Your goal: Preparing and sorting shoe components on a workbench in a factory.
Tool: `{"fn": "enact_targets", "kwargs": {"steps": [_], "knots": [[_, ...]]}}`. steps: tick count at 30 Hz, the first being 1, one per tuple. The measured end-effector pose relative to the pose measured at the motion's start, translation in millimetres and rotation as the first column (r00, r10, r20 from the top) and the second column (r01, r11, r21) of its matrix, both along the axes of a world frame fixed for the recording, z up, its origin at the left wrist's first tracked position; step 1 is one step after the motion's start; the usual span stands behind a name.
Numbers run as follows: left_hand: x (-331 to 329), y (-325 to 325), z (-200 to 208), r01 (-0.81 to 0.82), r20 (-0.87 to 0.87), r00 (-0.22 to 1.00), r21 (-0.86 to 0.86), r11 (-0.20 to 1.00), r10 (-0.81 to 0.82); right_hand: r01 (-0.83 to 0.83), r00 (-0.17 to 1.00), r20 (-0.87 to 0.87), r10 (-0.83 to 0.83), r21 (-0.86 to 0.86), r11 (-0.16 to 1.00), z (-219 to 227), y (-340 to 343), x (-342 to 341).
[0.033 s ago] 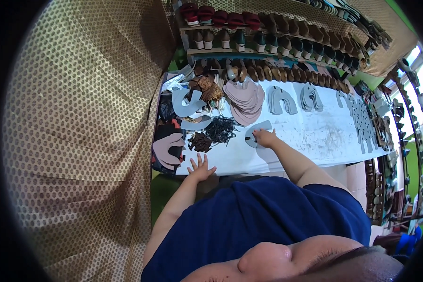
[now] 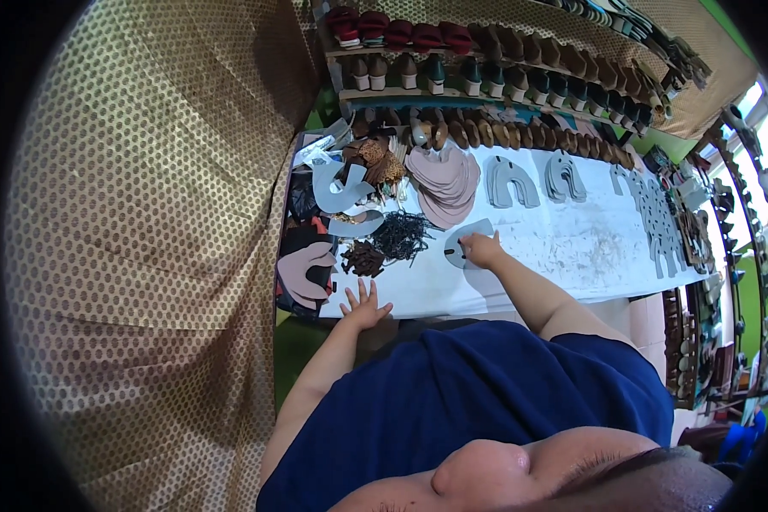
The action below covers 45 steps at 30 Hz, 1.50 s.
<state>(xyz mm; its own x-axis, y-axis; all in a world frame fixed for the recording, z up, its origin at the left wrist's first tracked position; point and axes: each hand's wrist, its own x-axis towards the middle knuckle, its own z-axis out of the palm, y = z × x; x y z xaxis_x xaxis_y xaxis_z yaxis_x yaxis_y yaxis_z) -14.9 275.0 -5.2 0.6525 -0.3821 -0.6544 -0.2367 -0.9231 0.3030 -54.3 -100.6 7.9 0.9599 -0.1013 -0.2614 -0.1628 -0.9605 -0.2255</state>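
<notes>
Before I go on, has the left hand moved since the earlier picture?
No: the left hand shows no visible shift in any direction against the white tablecloth.

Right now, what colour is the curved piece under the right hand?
The curved piece is grey; the head view, the only one, shows it best.

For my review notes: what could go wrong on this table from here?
The grey cut piece could shift under the right hand. Loose black strips lie heaped close by and might tangle or stray onto it. The brown pile, just beyond the left hand's spread fingers, could get scattered by a careless sweep.
</notes>
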Motion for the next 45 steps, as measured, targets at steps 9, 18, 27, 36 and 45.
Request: {"fn": "enact_targets", "kwargs": {"steps": [9,18,27,36,45], "knots": [[-0.5,-3.7,0.6,-0.012,0.011,1.0,0.008,1.0,0.012,-0.19,0.981,0.003,0.196,-0.233,0.954,4.1,10.7,-30.0],[-6.6,-3.3,1.1,-0.036,0.06,0.998,0.047,0.998,0.033,-0.244,0.923,0.282,0.262,-0.096,0.965,-13.3,15.8,15.8],[-17.3,-14.6,1.9,-0.088,0.185,0.98,0.082,0.993,0.072,-0.493,0.833,0.167,0.528,-0.21,0.844,2.3,-10.4,26.5],[-41.2,-32.7,4.8,-0.239,0.274,0.94,0.109,0.965,0.202,-0.253,0.913,0.392,0.114,0.324,0.912,75.9,-183.6,-16.4],[-59.4,-131.8,23.5,-0.499,0.543,0.723,-0.017,0.866,0.427,-0.118,0.845,0.528,-0.083,0.335,0.935,152.2,-314.7,-72.8]]}}
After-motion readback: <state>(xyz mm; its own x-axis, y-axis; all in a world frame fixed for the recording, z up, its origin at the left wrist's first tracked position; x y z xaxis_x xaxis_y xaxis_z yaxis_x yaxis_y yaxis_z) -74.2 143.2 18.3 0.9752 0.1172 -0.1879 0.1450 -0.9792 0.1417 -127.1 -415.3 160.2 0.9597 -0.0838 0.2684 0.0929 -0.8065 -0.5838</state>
